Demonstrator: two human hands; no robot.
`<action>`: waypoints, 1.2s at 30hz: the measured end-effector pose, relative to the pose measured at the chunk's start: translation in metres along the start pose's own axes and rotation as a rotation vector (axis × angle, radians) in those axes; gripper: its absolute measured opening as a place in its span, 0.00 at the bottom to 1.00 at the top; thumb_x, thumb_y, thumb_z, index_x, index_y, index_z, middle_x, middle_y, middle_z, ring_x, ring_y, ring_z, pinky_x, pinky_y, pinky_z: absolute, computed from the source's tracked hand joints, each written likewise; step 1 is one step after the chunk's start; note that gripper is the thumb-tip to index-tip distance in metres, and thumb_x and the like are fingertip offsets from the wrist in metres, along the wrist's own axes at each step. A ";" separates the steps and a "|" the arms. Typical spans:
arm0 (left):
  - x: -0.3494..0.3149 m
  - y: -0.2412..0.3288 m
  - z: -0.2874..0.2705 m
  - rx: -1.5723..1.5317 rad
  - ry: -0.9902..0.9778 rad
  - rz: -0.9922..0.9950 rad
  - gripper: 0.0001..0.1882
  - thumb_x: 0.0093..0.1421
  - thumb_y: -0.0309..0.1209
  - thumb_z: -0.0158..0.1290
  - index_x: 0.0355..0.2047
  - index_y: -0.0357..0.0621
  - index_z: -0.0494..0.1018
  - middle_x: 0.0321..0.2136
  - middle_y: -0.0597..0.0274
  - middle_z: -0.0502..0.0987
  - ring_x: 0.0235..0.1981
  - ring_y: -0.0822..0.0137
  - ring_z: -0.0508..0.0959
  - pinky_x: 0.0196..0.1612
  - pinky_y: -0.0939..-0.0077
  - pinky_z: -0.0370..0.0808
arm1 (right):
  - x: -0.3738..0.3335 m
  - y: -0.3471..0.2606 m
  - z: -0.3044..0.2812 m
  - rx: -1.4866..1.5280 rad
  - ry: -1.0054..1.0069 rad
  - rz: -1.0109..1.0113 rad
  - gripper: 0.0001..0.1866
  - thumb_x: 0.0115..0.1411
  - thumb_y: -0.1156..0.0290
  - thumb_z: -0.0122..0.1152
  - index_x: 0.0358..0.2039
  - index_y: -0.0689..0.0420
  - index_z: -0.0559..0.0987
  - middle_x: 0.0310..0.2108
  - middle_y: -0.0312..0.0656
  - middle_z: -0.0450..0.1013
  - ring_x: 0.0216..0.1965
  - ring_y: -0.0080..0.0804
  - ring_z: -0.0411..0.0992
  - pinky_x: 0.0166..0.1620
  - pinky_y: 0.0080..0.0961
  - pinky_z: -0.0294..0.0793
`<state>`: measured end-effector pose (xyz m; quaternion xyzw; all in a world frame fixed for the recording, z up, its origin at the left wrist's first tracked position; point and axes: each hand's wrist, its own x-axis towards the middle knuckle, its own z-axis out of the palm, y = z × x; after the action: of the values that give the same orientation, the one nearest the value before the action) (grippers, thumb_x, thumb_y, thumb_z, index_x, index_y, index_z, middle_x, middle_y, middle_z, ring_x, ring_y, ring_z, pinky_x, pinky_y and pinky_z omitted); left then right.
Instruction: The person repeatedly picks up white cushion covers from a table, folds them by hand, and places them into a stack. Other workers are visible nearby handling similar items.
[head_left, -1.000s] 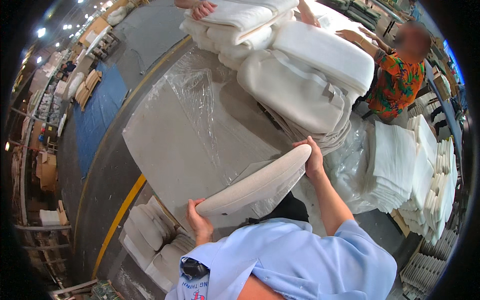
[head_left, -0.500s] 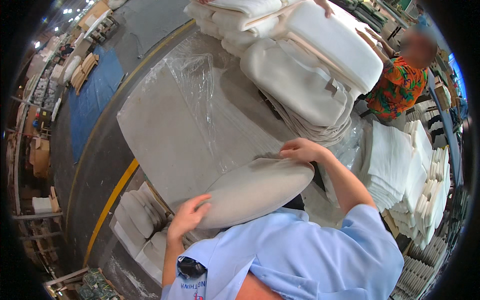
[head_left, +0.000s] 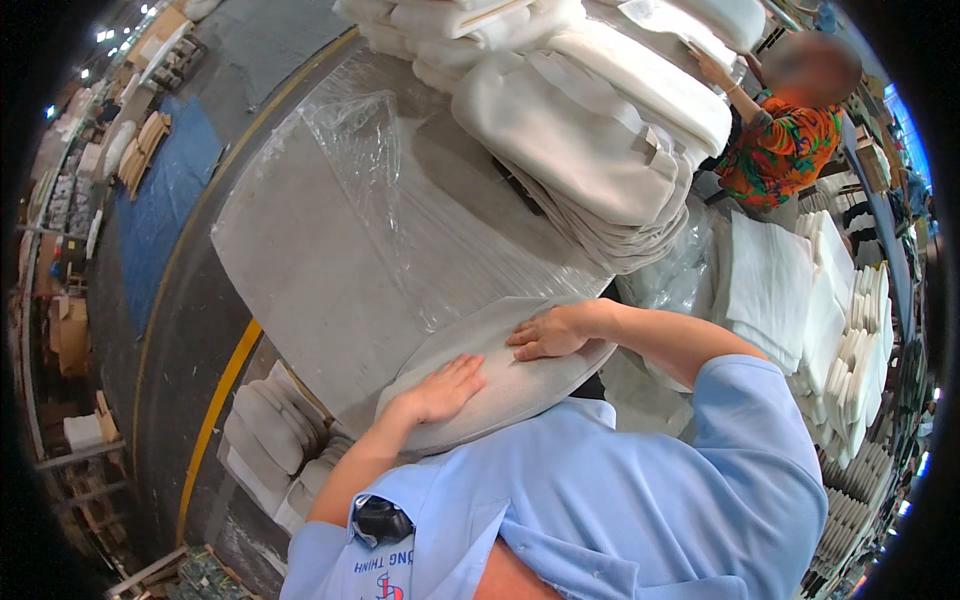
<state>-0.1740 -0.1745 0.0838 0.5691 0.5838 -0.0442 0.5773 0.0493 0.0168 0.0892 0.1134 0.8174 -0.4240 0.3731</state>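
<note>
An oval, light grey padded fabric piece (head_left: 548,384) lies at the near edge of the grey table (head_left: 300,245), close against my blue shirt. My left hand (head_left: 447,390) rests palm down on its left part, fingers stretched out. On the upper right part my right hand (head_left: 555,331) is laid flat, its fingers pointing left toward the other hand. Neither hand grips anything. A thin edge of the piece shows beyond both hands. Farther back on the table is a stack of similar grey rounded pieces (head_left: 570,135).
Clear plastic film (head_left: 365,140) covers part of the table. White padded pieces (head_left: 765,285) are piled at the right, and grey cushions (head_left: 268,425) sit at the lower left. Across the table, a person in an orange patterned shirt (head_left: 775,150) handles white padding (head_left: 675,30).
Both hands have moved from the padded piece's ends inward onto its top and flattened there. A dark fuzzy patch at its far edge no longer shows. The other person's hands have shifted along the white padding.
</note>
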 end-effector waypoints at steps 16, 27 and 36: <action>-0.120 -0.078 0.035 -0.818 0.732 -0.029 0.30 0.77 0.47 0.40 0.59 0.32 0.76 0.61 0.47 0.76 0.63 0.58 0.74 0.69 0.62 0.65 | -0.079 0.073 0.011 0.706 0.468 -0.036 0.31 0.71 0.52 0.63 0.68 0.56 0.73 0.60 0.46 0.78 0.62 0.34 0.74 0.66 0.34 0.70; -0.058 -0.040 -0.003 -1.453 1.370 0.138 0.33 0.74 0.63 0.37 0.43 0.45 0.76 0.55 0.53 0.76 0.56 0.60 0.72 0.64 0.57 0.67 | -0.058 -0.074 0.020 -0.238 0.684 -0.152 0.43 0.49 0.57 0.79 0.65 0.51 0.71 0.55 0.48 0.76 0.53 0.51 0.78 0.51 0.47 0.77; -0.042 -0.003 -0.027 -1.120 1.470 0.280 0.36 0.72 0.57 0.51 0.68 0.46 0.63 0.64 0.59 0.66 0.64 0.60 0.67 0.66 0.57 0.60 | -0.096 -0.047 0.023 0.242 1.080 -0.146 0.36 0.55 0.62 0.72 0.65 0.49 0.72 0.50 0.49 0.80 0.48 0.54 0.79 0.49 0.46 0.78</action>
<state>-0.2061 -0.1819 0.1211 0.1582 0.6648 0.6847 0.2533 0.1042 -0.0172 0.1769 0.2997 0.8437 -0.4211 -0.1447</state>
